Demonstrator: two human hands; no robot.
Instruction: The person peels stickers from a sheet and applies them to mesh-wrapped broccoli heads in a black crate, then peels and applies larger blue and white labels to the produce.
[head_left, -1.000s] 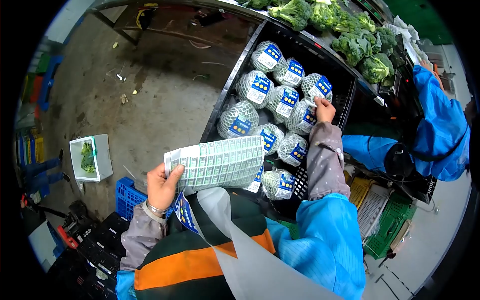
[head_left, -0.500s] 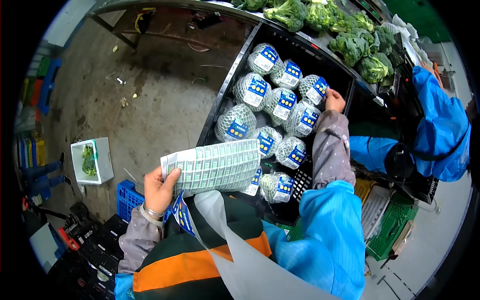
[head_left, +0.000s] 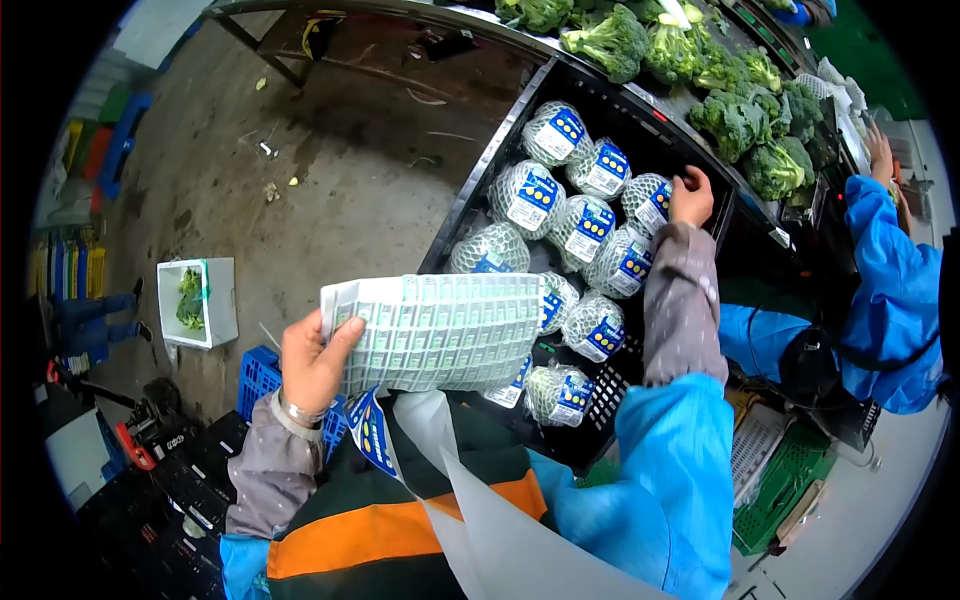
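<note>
My left hand (head_left: 316,362) is closed on the left edge of a sheet of small green-and-white stickers (head_left: 440,332). A strip of blue labels (head_left: 372,432) on pale backing hangs below it. My right hand (head_left: 691,196) is at the right side of a black crate (head_left: 480,180), just beside a netted vegetable with a blue label (head_left: 648,203). Its fingers are bent and partly apart, with nothing visible between them. Several more netted, blue-labelled vegetables (head_left: 583,232) lie in the crate. The sheet covers part of the crate's lower left.
Loose broccoli heads (head_left: 735,120) lie on the table beyond the crate. A co-worker in blue sleeves (head_left: 890,250) is at the right. On the floor at left are a white foam box (head_left: 222,300) and a blue crate (head_left: 258,380); green crates (head_left: 785,480) stand at lower right.
My right hand has come off the label of the upper right netted vegetable and moved slightly away. The view has shifted, and the sticker sheet now covers more of the crate's vegetables.
</note>
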